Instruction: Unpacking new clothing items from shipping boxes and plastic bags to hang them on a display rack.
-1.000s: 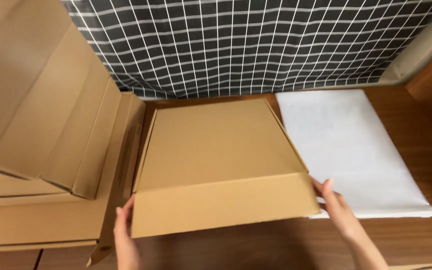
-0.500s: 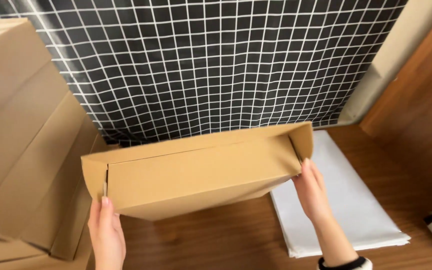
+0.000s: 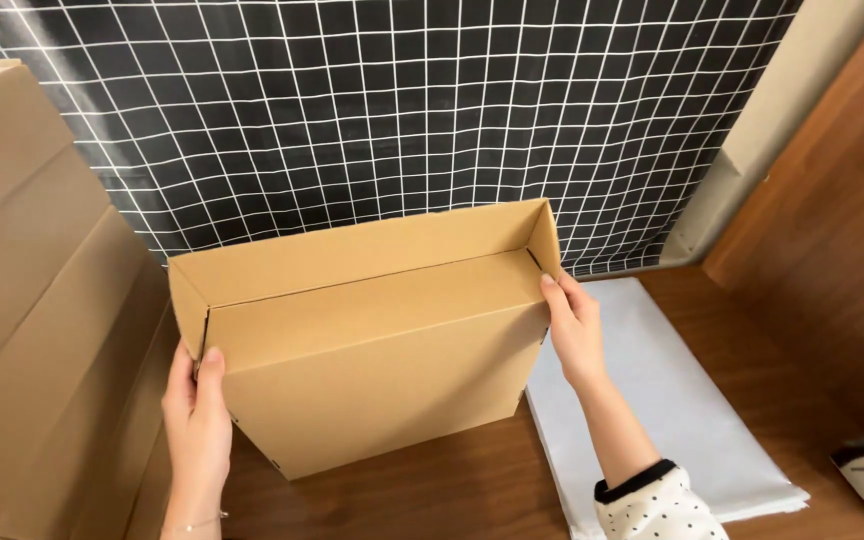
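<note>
cardboard stack (image 3: pixel 42 330) crowding left, paper stack (image 3: pixel 672 400) right

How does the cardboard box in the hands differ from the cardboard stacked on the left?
The cardboard box is folded into shape and tipped up on edge; the stacked cardboard lies as flat sheets leaning in a pile. The box is gripped by the left hand and right hand; the stack is untouched. Both are plain brown cardboard.

Plain tan corrugated cardboard box (image 3: pixel 372 370), black hanging cloth with white grid lines (image 3: pixel 402 110), white paper stack (image 3: pixel 672 400), dark brown wooden table (image 3: pixel 432 495), white black-dotted sleeve cuff (image 3: pixel 652 510)
</note>
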